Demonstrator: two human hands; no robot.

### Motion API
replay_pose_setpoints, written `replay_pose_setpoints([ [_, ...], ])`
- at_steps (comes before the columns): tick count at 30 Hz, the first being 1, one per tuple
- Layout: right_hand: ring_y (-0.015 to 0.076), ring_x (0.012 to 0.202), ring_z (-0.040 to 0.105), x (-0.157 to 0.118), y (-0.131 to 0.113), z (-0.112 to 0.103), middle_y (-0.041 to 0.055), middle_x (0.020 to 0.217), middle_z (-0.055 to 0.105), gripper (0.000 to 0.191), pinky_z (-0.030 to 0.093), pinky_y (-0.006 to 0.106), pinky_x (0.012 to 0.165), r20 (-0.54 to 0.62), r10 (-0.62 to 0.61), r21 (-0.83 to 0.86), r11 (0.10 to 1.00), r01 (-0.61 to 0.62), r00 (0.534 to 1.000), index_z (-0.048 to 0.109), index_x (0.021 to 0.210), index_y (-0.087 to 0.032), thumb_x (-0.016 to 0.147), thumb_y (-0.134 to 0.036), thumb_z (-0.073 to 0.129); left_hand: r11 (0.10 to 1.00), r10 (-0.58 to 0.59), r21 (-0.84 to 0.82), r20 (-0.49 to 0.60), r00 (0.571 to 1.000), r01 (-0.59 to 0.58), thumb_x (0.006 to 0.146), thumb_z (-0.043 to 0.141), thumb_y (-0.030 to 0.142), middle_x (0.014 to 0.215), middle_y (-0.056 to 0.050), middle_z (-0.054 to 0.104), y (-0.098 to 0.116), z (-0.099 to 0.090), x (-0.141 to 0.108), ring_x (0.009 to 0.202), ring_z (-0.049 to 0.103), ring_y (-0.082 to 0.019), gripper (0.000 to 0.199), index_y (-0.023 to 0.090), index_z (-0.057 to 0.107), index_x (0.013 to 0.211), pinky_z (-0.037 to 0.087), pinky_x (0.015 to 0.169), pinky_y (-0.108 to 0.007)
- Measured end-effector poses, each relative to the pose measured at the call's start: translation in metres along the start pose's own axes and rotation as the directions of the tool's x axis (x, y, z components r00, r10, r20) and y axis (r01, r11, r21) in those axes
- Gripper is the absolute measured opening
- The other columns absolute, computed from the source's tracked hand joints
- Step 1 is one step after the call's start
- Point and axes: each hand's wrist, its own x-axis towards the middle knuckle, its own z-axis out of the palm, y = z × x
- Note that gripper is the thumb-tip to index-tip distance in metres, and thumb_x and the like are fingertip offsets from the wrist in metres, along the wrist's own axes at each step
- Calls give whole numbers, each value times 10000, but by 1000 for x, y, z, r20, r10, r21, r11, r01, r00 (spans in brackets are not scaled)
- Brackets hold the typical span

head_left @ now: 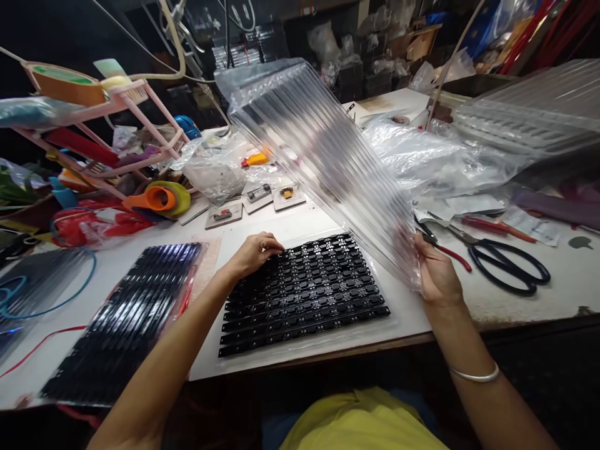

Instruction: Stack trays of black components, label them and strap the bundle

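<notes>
On black tray (pixel 304 294), left hand (pixel 255 250) flat, right hand (pixel 435 275) lifting clear cover (pixel 323 156)

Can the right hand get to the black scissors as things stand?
Probably not freely: the right hand grips the clear ribbed tray. The black scissors lie just right of it on the table, path open.

The clear ribbed tray (pixel 323 156) was a see-through plastic sheet with long ridges, tilted up steeply off the counter (pixel 515 300), its low corner pinched in the right hand (pixel 435 275). The black tray (pixel 304 294) lay flat at the near edge, packed with rows of small dark parts, left hand (pixel 255 250) resting on its far-left corner.
</notes>
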Motion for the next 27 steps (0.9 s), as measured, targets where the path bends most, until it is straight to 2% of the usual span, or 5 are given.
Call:
replay_pose_setpoints([
  [8, 135, 773, 707, -3, -2, 6, 48, 818, 737, 282, 592, 219, 691, -60, 15, 58, 998, -11, 998, 657, 954, -164, 901, -141, 381, 992, -115, 33, -96, 989, 119, 850, 517, 298, 815, -56, 682, 5, -9, -11, 776, 603, -171, 217, 190, 705, 853, 462, 734, -300],
  [14, 132, 752, 708, -6, -3, 12, 56, 805, 737, 343, 593, 217, 663, -107, 26, 56, 998, -20, 994, 660, 957, -157, 930, -146, 318, 985, -146, 84, -62, 987, 151, 819, 560, 300, 763, -46, 672, 7, -16, -18, 752, 587, -187, 187, 201, 713, 778, 447, 715, -317],
  [19, 128, 776, 705, -4, -2, 7, 54, 830, 739, 318, 584, 243, 723, -69, 10, 29, 1000, -8, 998, 661, 929, -167, 929, -162, 343, 987, -118, 103, -89, 989, 127, 852, 526, 275, 842, -69, 645, 16, -5, -3, 832, 562, -196, 203, 183, 706, 832, 436, 775, -339],
  [24, 140, 789, 703, -2, -1, 4, 68, 846, 738, 296, 581, 276, 765, -26, -27, 38, 999, 28, 999, 664, 952, -147, 914, -158, 370, 985, -83, 148, -29, 996, 86, 815, 592, 296, 863, -77, 610, 30, 13, 23, 879, 509, -234, 158, 197, 715, 802, 414, 803, -390],
  [27, 133, 784, 702, -3, -1, 5, 64, 828, 738, 309, 576, 265, 776, -31, -31, 63, 997, 33, 999, 666, 923, -133, 923, -157, 358, 983, -88, 163, 10, 996, 85, 808, 601, 354, 831, -84, 595, 32, 19, 30, 850, 503, -247, 203, 195, 714, 754, 410, 785, -414],
])
